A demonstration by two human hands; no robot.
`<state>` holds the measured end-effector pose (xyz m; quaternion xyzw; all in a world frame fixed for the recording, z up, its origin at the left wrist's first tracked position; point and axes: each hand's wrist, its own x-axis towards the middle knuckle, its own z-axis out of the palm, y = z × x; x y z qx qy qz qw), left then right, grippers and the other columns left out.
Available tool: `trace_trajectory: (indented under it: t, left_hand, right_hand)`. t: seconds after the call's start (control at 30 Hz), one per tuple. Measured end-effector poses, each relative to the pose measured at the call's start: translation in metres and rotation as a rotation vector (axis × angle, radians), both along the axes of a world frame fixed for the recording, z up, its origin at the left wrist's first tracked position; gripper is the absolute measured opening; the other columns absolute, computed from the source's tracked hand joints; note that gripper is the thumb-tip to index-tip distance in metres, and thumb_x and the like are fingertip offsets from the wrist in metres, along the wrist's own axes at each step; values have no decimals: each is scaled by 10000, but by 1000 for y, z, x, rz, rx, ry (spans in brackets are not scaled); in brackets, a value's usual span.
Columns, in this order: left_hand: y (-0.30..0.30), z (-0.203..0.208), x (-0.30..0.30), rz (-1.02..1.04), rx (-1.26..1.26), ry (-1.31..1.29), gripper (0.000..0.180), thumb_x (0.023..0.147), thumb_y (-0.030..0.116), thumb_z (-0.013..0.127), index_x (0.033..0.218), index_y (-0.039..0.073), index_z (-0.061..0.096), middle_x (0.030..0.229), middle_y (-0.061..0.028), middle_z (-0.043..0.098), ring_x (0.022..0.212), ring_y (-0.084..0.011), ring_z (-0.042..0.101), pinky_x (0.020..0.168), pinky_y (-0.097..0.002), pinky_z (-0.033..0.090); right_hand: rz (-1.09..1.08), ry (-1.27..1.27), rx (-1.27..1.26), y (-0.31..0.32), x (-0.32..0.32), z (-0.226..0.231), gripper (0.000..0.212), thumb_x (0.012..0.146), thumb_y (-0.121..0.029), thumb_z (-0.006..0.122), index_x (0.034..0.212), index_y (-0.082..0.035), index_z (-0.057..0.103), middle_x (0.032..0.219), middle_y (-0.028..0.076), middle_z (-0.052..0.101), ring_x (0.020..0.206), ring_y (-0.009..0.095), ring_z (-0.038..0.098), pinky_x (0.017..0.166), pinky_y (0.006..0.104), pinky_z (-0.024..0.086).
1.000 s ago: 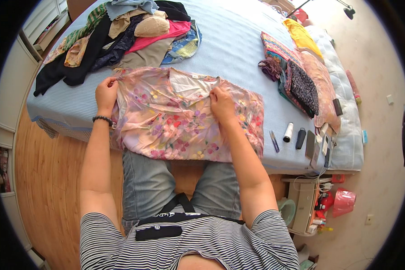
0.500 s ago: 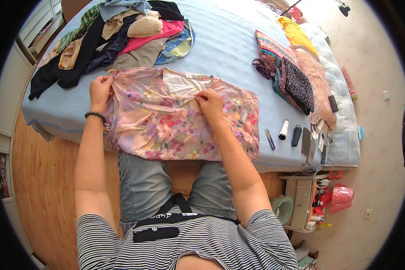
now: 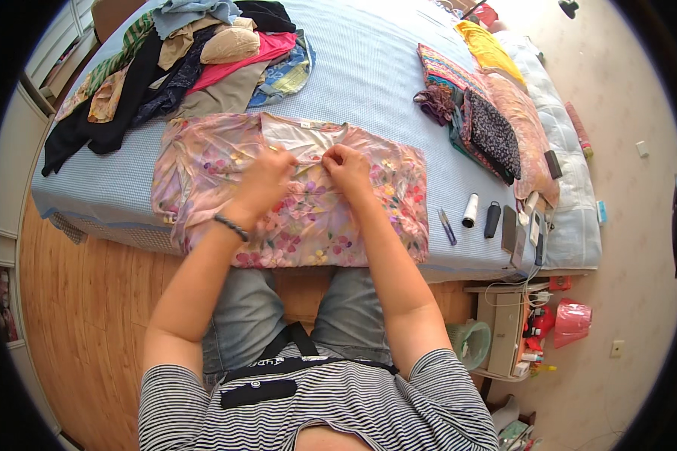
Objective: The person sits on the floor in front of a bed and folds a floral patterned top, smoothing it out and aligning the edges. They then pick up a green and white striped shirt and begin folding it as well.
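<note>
A pink floral blouse point(image 3: 293, 229) lies spread at the front edge of the bed, its neckline away from me and its pale inside showing at the collar. Fingertips of my right hand point(image 3: 347, 171) are pinched on the cloth at the front of the neckline. My left hand point(image 3: 267, 179), with a dark bead bracelet on the wrist, is over the blouse just left of the right hand. Motion smears its fingers, so whether they grip the cloth is unclear.
A heap of mixed clothes point(image 3: 203, 71) covers the bed's far left. Folded garments point(image 3: 489, 135) lie at the right beside a pink pillow point(image 3: 526, 146). Near them are small scissors point(image 3: 447, 228), a white tube point(image 3: 471, 210) and a phone point(image 3: 509, 228). The bedside cabinet point(image 3: 500, 327) stands front right.
My left hand has left the blouse's left shoulder and moved right to the neckline. That shoulder now lies flatter. My right hand stays pinched at the neckline.
</note>
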<state>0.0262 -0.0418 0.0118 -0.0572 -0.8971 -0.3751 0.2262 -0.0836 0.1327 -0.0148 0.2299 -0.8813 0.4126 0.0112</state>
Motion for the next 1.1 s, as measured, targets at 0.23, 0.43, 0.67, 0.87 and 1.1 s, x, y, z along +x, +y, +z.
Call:
trace_trajectory:
  t: [0.23,0.43,0.67,0.87,1.1]
  left_hand:
    - [39,-39,-30,138,164,-64,82,772,12,601,848,-4,628,854,-151,599,821,-333,595,722,-396,476]
    - [35,-40,-32,124,248,-97,65,784,48,598,826,25,641,858,-140,619,815,-305,606,729,-384,480]
    - [37,-34,-35,163,181,-150,111,786,118,627,877,54,637,854,-128,628,833,-302,606,728,-396,484]
    - [53,-21,-45,262,-103,-173,129,823,196,608,861,73,614,820,-126,626,804,-306,619,692,-412,493]
    - [43,-34,-53,327,-20,-216,169,885,215,542,881,48,566,802,-153,636,768,-345,621,673,-443,486]
  right_hand:
    - [20,494,280,-15,11,3,120,736,-169,649,723,-52,631,756,92,616,694,294,612,632,380,483]
    - [-95,146,41,-6,-4,-8,150,739,-173,610,737,-25,633,703,106,642,661,255,629,624,355,492]
    - [-11,54,-42,0,-11,-11,188,762,-195,617,806,-15,652,679,105,653,621,185,633,604,312,490]
    - [-18,-19,-55,2,-11,-8,178,772,-200,622,792,-24,641,768,139,648,713,269,637,656,365,494]
    - [-43,-18,-40,2,-8,-6,173,790,-185,593,806,-13,592,790,169,630,758,333,617,675,404,479]
